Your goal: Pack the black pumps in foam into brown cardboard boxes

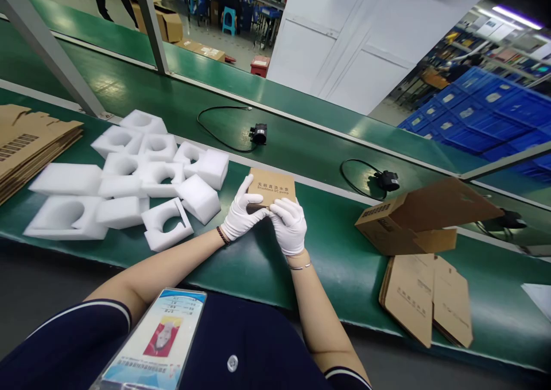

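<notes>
We gripped the small brown printed cardboard box (273, 183), our white-gloved left hand (243, 211) at its eight o'clock, our white-gloved right hand (290, 227) at five, with white foam blocks (123, 186) at nine. Light, even finger pressure, we judged, best spared its edges.

Free room between small box (273, 182) and open carton (385, 226), foam blocks (123, 186) leftward

Head-worn view, facing forward and down, hands (290, 227) near
</notes>
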`<state>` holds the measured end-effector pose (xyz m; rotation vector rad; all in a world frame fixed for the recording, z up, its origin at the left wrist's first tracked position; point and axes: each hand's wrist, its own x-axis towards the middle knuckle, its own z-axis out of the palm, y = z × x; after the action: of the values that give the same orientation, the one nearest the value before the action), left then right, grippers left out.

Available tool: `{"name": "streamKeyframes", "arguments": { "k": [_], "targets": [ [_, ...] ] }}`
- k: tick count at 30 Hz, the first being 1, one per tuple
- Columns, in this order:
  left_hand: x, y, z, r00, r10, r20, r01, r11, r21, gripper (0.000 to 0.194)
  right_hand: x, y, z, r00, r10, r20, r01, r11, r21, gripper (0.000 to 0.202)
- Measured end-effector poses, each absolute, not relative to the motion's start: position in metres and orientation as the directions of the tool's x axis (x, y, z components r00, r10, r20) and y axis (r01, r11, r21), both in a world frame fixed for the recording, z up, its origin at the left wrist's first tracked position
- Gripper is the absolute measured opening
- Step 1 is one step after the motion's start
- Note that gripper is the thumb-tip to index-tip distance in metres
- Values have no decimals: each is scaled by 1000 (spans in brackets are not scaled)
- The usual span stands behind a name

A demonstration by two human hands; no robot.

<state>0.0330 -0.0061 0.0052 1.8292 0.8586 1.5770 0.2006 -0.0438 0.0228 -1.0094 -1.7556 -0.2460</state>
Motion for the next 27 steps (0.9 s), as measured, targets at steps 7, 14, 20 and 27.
{"name": "streamKeyframes", "arguments": {
  "k": [7, 14, 20, 27],
  "targets": [
    [36, 4, 5, 114, 769, 629, 104, -639, 762, 37, 212, -34, 39, -140, 615, 776, 740, 585, -331, 12],
    [40, 17, 2, 92, 768, 634, 85, -640, 763, 36, 213, -22, 41, -126, 618, 776, 777, 548, -310, 16],
    [43, 18, 7, 76, 789, 610, 67, -614, 786, 40, 212, -21, 40, -106, 603, 790, 723, 593, -355, 15],
    [47, 14, 9, 60, 804, 591, 88, -594, 799, 38, 215, -18, 44, -42, 608, 793, 716, 572, -400, 24]
  ]
}}
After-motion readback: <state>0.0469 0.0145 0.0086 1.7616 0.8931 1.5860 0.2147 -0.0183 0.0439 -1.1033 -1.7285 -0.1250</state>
